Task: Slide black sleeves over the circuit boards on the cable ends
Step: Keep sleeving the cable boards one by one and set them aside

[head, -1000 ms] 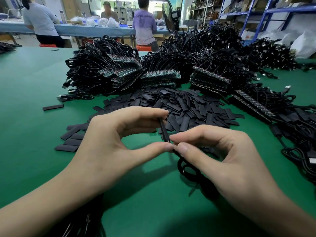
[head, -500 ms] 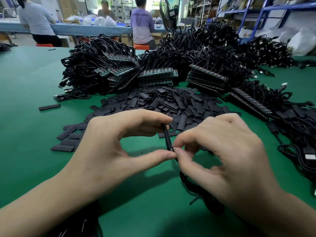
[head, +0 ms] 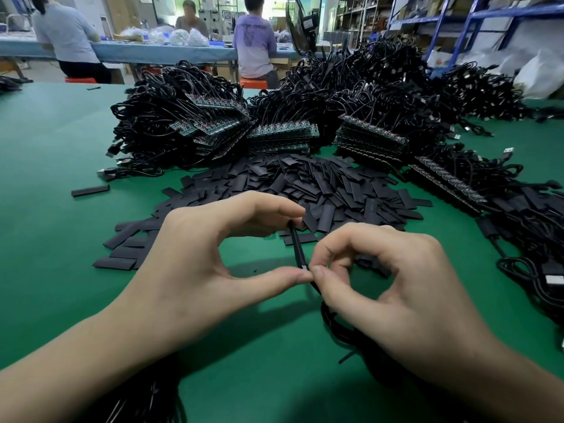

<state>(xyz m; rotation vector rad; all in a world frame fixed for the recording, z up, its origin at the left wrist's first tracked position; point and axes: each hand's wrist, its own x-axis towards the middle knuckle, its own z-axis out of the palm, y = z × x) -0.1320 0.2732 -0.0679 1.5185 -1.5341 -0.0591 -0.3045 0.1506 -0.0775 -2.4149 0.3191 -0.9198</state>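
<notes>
Over the desk's near edge, my left hand pinching a black sleeve between forefinger and thumb, my right hand pinching the cable at the sleeve's lower end, sleeve pile behind.

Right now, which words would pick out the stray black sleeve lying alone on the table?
On the green table, find the heap of loose black sleeves in front of the cable bundles. Left of that heap, in front of the leftmost bundle, lies one flat black sleeve. Unlike the others, it touches no other sleeve, with bare green all round it.
</notes>
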